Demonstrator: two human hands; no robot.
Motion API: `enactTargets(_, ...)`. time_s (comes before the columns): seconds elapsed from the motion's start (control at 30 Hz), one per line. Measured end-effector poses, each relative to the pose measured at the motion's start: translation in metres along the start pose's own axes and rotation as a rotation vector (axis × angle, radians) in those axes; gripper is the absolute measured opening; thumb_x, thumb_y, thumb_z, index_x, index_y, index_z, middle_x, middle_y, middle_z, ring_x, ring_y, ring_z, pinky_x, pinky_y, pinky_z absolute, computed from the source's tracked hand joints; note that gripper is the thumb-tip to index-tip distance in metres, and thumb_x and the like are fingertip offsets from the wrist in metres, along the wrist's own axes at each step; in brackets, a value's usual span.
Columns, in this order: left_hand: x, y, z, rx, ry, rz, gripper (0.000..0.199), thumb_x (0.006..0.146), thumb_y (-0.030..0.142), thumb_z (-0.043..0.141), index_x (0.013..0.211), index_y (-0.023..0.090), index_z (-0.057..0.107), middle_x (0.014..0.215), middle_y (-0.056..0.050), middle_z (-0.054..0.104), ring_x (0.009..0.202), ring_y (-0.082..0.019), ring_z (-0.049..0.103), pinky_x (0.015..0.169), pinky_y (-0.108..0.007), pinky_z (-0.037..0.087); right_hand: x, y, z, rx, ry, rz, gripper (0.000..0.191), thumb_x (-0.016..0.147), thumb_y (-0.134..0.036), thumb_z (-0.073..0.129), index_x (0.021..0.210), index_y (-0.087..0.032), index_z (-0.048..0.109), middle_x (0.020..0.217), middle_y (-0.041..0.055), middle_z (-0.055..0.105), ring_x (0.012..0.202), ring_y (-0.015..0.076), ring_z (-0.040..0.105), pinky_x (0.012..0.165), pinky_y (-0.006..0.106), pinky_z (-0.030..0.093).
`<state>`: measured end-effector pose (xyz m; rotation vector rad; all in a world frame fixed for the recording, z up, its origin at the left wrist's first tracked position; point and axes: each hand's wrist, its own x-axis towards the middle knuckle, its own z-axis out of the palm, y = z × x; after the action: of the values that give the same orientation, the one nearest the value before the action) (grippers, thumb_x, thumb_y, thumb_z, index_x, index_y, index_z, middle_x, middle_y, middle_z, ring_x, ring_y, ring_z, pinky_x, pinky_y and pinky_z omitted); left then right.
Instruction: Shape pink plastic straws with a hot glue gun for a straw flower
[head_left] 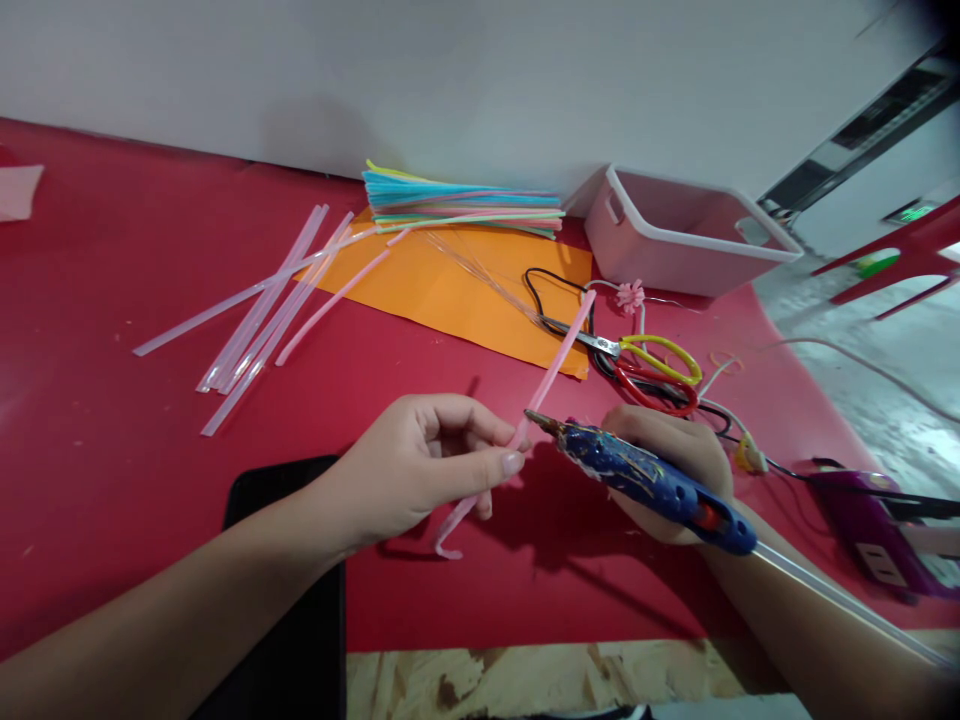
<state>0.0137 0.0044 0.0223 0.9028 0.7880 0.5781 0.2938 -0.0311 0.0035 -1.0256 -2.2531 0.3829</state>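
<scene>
Between thumb and forefinger, my left hand (457, 455) pinches a pink pipe cleaner (559, 362), whose straight end points up and right while its lower end bends below my fingers. My right hand (671, 465) is wrapped round a blue glue gun (645, 478). The gun's metal tip is at the pipe cleaner, just above my left fingertips; whether they touch is hard to tell. A clear glue stick (840, 598) sticks out of the gun's back end.
Clear glue sticks (262, 318) lie at left, near an orange sheet (480, 310) and bundled colored pipe cleaners (465, 205). Scissors (660, 375), cables and a pink bin (675, 240) are at right, with a purple power strip (870, 535). A black device (292, 620) lies under my left forearm.
</scene>
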Motion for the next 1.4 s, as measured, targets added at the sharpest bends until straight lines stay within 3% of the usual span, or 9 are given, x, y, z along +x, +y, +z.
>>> enactTargets(0.2,-0.0008,0.0026,0.0018,0.016,0.014,-0.004,0.013,0.076,0.011,0.085,0.084,0.014,0.075,0.06,0.006,0.069,0.05,-0.005,0.065,0.052,-0.014,0.051,-0.0021,-0.0007,0.0026,-0.027,0.036,0.015,0.011,0.084,-0.018,0.062,0.093,-0.025,0.059,0.073,0.0001,0.065,0.058,0.0133,0.061,0.052,0.025,0.047)
enactTargets(0.4,-0.0023,0.0033,0.0018,0.062,0.048,-0.006,0.025,0.072,0.013,0.088,0.095,0.015,0.078,0.06,0.007,0.067,0.05,-0.008,0.065,0.054,-0.018,0.053,-0.0009,-0.0036,0.0038,-0.044,0.051,0.052,0.007,0.088,-0.02,0.061,0.092,-0.026,0.058,0.071,0.0,0.064,0.056,0.0136,0.061,0.05,0.027,0.047)
enactTargets(0.93,-0.0022,0.0034,0.0015,0.04,0.015,-0.004,0.022,0.078,0.014,0.085,0.099,0.014,0.078,0.06,0.01,0.066,0.05,-0.003,0.065,0.054,-0.011,0.051,0.0004,-0.0052,0.0027,-0.056,0.067,0.04,0.013,0.082,-0.017,0.06,0.091,-0.025,0.057,0.072,-0.0005,0.066,0.056,0.0134,0.061,0.05,0.025,0.047)
enactTargets(1.4,-0.0016,0.0013,0.0012,0.012,0.016,0.012,0.022,0.074,0.008,0.085,0.094,0.015,0.078,0.058,0.01,0.067,0.048,-0.004,0.065,0.052,-0.011,0.05,0.0009,-0.0054,0.0025,-0.041,0.079,0.035,0.013,0.083,-0.016,0.061,0.092,-0.025,0.058,0.071,-0.0011,0.065,0.056,0.0121,0.062,0.049,0.023,0.046)
